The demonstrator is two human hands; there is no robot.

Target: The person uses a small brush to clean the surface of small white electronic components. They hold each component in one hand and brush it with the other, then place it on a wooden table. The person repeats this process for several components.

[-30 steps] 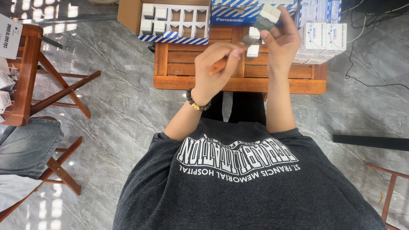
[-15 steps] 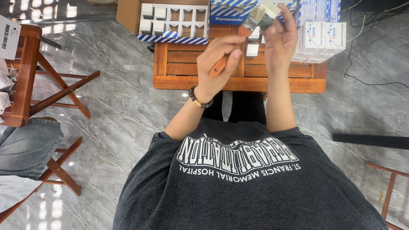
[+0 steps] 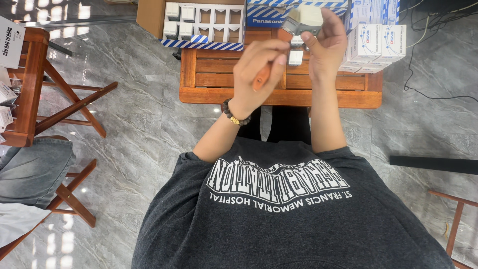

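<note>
both hands have risen a little since a moment ago, and the small pale switch part [image 3: 308, 20] now sits higher, close to the top edge of the view. the right hand [image 3: 326, 47] has its fingers closed around that part and holds it up above the far edge of the wooden desk [image 3: 279, 94]. the left hand [image 3: 259, 69] is clamped on an orange-handled tool [image 3: 263, 79], whose tip points up toward the part; where tip meets part is hidden behind the fingers.

at the back left of the desk lies an open cardboard box [image 3: 199, 22] with a white divider grid, a few cells holding white blocks, its front lip striped blue and white. beside it, behind the hands, is a blue and white striped carton [image 3: 266, 17], partly covered by the hands. on the right stands a stack of small white boxes [image 3: 376, 42] with blue print. a small white piece [image 3: 296, 57] lies on the desk between the hands.

the switch part is boxy, off-white with a greyish face; its details are too small to make out. a dark bead bracelet [image 3: 234, 114] circles the left wrist. at the left edge a white sign [image 3: 11, 42] leans on a wooden folding stand [image 3: 35, 89], cut off by the frame.
</note>
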